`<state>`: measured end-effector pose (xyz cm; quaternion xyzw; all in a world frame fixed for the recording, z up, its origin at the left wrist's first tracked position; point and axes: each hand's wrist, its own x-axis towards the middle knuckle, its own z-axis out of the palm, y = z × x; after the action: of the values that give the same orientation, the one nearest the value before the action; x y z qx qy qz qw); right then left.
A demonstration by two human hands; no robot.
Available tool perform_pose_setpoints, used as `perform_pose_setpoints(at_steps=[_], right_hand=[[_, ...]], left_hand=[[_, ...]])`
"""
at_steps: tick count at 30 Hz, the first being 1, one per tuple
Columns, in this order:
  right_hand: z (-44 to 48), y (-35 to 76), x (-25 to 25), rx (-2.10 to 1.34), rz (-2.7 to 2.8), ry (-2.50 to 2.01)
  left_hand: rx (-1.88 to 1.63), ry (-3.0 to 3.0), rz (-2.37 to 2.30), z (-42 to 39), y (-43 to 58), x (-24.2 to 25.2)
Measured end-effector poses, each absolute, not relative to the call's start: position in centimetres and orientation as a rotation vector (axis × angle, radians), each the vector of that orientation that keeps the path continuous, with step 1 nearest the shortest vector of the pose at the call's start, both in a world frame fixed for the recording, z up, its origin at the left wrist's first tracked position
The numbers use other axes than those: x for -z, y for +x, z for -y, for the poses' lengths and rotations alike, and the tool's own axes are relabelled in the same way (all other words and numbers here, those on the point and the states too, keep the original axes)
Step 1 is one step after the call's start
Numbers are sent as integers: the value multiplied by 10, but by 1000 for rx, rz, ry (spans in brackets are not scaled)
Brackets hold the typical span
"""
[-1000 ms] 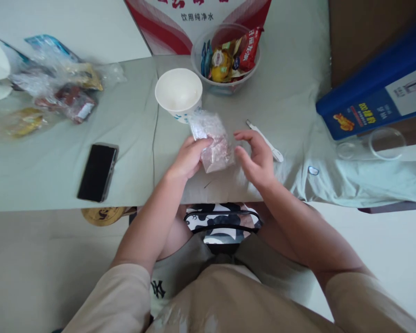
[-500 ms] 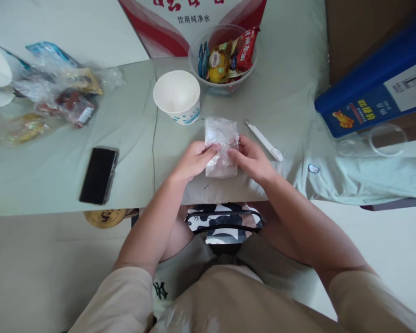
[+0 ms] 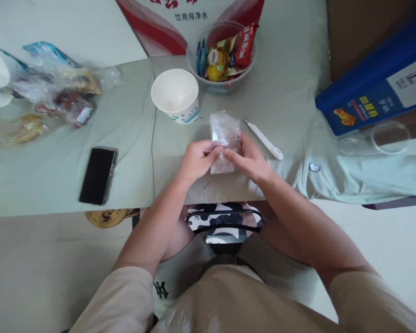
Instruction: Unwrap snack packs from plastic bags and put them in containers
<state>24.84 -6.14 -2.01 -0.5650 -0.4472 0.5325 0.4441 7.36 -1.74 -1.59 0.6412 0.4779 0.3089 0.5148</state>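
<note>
A clear, crinkled plastic packet (image 3: pixel 225 129) is held upright in view between both hands, above the cloth near the table's front edge. My left hand (image 3: pixel 198 159) pinches its left side, thumb on top. My right hand (image 3: pixel 250 159) grips the right side, its thumb lying across the packet and its other fingers partly hidden behind. A white utility knife (image 3: pixel 264 138) lies just right of my right hand. Beyond my left hand stands a white paper cup (image 3: pixel 175 95). What the packet contains is too unclear to tell.
A clear tub (image 3: pixel 225 87) of wrapped snacks stands at the back beside a red-and-white box (image 3: pixel 190 27). A black phone (image 3: pixel 97 175) and a heap of wrapped items (image 3: pixel 65 97) lie left. To the right are a blue box (image 3: pixel 364 108) and a clear plastic cup (image 3: pixel 390 138).
The packet has tilted and looks narrower between the hands. My left hand has shifted slightly right, and both thumbs are now nearer each other.
</note>
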Motion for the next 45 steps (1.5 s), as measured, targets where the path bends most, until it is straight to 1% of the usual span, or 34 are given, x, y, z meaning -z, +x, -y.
perform_pose_setpoints(at_steps=[3,7,13,20,25,28,32,34,38,41,45], right_hand=[[60,248,22,-1275,1083,-1402],[55,256,22,-1369,1036,-1338],[56,262,18,-1412,1197,-1361],[61,254,17,-1365,1029,-1132],[62,258,10,-1432,1000,-1169],[61,261,7,-1353,1090,-1227],[63,262,9,-1037,1326,-1397],[62,262,16,-957,1364,-1450],[56,263,28,-1165,1253,-1462],[54,266,25,-1308,1215,-1427],[59,265,12,-1307,1285,-1443]], left_hand=[[-746,1579,-1163,21,76,16],[-787,1427,-1145,18,72,18],[-738,1302,-1009,16,70,20],[-793,1032,-985,20,76,9],[-824,973,-950,16,75,5],[-775,936,-878,13,73,9],[-707,1009,-838,13,71,20],[-710,1092,-857,13,71,27],[-831,1252,-913,11,72,40],[-884,1338,-947,9,72,42],[-859,1381,-990,13,70,30]])
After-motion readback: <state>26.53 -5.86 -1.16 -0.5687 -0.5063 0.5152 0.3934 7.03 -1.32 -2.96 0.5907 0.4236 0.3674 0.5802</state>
